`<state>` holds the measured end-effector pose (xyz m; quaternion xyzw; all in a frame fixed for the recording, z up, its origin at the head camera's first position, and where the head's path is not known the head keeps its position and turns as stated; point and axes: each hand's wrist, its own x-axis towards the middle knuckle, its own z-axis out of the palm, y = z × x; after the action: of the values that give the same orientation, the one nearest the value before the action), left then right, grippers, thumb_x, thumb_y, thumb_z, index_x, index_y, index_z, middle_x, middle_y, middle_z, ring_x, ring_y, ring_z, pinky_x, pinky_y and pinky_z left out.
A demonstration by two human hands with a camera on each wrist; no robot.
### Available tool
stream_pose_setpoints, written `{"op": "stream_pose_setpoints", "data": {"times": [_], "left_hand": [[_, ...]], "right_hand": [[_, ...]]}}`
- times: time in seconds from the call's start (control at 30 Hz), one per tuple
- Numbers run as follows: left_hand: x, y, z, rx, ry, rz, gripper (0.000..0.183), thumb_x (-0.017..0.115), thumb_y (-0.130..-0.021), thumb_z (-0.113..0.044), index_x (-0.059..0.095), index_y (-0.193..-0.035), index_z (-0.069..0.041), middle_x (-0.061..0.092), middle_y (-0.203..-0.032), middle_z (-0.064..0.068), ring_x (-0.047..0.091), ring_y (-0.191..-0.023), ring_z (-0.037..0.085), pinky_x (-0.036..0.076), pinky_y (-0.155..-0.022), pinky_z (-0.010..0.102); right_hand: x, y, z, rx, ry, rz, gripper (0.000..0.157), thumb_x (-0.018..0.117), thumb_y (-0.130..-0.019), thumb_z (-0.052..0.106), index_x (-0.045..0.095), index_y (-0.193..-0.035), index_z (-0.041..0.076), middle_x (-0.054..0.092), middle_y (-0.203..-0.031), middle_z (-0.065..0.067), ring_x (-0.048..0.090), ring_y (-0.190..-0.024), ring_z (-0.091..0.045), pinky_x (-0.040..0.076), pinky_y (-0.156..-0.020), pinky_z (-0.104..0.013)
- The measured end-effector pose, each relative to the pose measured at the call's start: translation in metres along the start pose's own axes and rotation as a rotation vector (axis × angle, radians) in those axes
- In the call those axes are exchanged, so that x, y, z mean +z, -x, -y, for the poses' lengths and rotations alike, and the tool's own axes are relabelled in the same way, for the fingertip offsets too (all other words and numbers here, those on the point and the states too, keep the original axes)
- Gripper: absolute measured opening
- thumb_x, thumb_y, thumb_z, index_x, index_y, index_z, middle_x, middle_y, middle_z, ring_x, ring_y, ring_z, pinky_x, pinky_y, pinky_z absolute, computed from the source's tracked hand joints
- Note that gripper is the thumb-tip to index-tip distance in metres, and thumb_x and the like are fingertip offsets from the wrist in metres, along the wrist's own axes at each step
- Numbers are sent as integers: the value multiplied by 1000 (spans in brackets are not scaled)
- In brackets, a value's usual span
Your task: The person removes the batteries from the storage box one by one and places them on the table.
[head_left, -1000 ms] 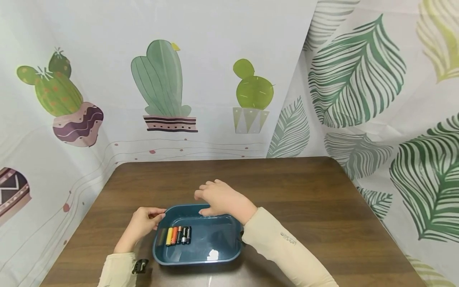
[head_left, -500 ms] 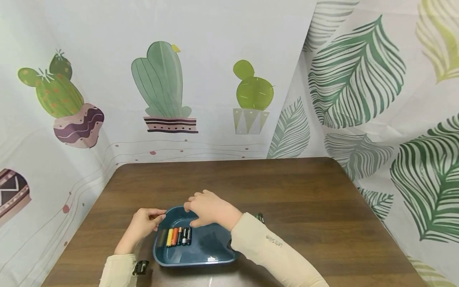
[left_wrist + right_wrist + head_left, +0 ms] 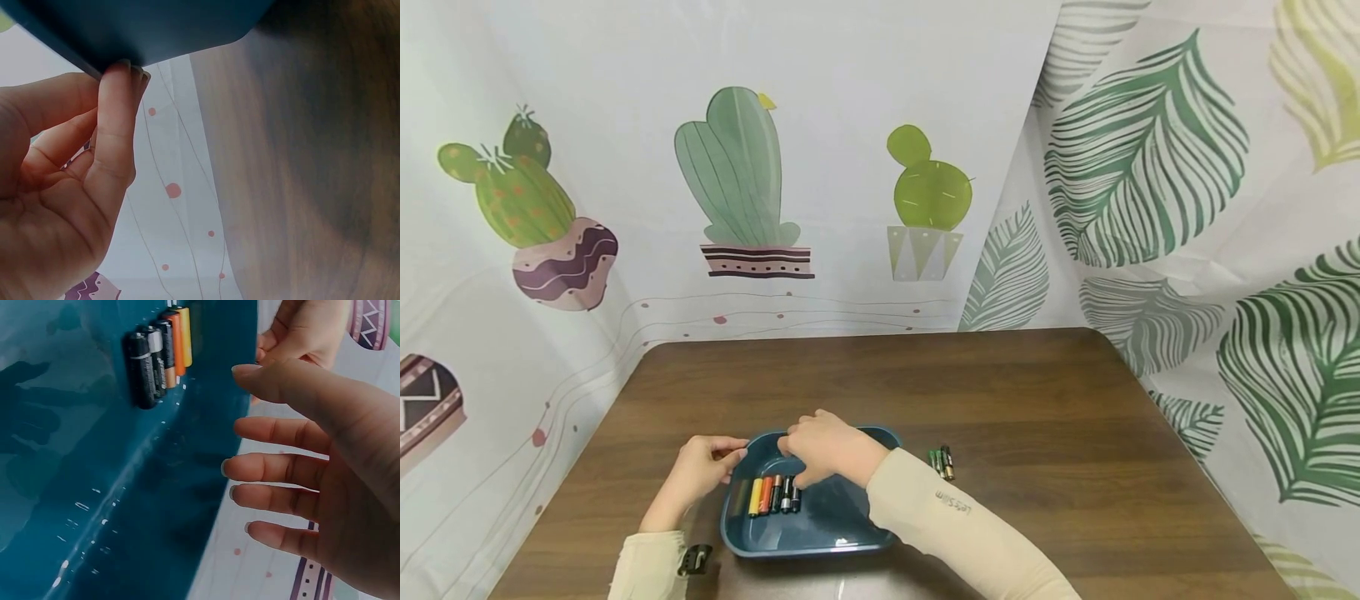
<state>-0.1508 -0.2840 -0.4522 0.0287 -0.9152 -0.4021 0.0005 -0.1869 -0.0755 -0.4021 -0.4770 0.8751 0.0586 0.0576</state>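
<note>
A teal plastic tray [image 3: 835, 533] sits on the table, a row of several batteries [image 3: 765, 497] lying side by side at its left end: a yellow one, an orange one and dark ones. My left hand [image 3: 697, 468] pinches the tray's far left corner; in the left wrist view, thumb and fingers [image 3: 117, 119] meet at the rim. Over the tray's back part hovers my right hand [image 3: 827, 448], holding nothing. Its fingers [image 3: 275, 469] are spread and slightly bent in the right wrist view, apart from the batteries. The right forearm covers the tray's right end.
Several more batteries [image 3: 942, 462], some green and some black, lie on the brown wooden table [image 3: 1037, 417] to the right of the tray. A wall cloth [image 3: 850, 83] printed with cacti and leaves hangs behind and beside the table.
My right hand has moved left and toward me over the tray, nearer the row of batteries. The batteries on the right have come out from behind my sleeve. The left hand stays put.
</note>
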Motion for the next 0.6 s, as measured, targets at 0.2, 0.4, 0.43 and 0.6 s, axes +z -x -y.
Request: {"op": "stream_pose_setpoints", "data": {"times": [0.2,0.4,0.43,0.6], "left_hand": [[-1,2,-2,29,-10,0,19,63,-80,-6,66,-97,1,59,-66,7,53,-49,14,48,-47,29],[-1,3,-3,33,-12,1,19,63,-80,-6,66,-97,1,60,-66,8,53,-49,15,47,-46,26],[-1,3,-3,34,-11,0,19,63,-80,-6,66,-96,1,60,-67,8,53,-49,15,47,-46,26],[-1,3,-3,37,-2,-1,18,63,-80,-6,66,-96,2,62,-69,9,55,-50,16,49,-48,30]], "right_hand": [[6,-7,5,4,-15,43,40,68,-70,50,60,-102,27,59,-89,13,51,-87,-7,40,-83,-28],[14,-12,8,12,10,96,48,67,-68,54,59,-109,29,59,-93,15,52,-88,-6,39,-80,-26],[15,-13,9,12,16,104,50,67,-68,54,59,-110,29,59,-94,16,52,-89,-6,39,-80,-26],[21,-17,12,35,56,129,55,67,-67,54,56,-115,30,59,-99,16,52,-92,-6,39,-80,-27]]}}
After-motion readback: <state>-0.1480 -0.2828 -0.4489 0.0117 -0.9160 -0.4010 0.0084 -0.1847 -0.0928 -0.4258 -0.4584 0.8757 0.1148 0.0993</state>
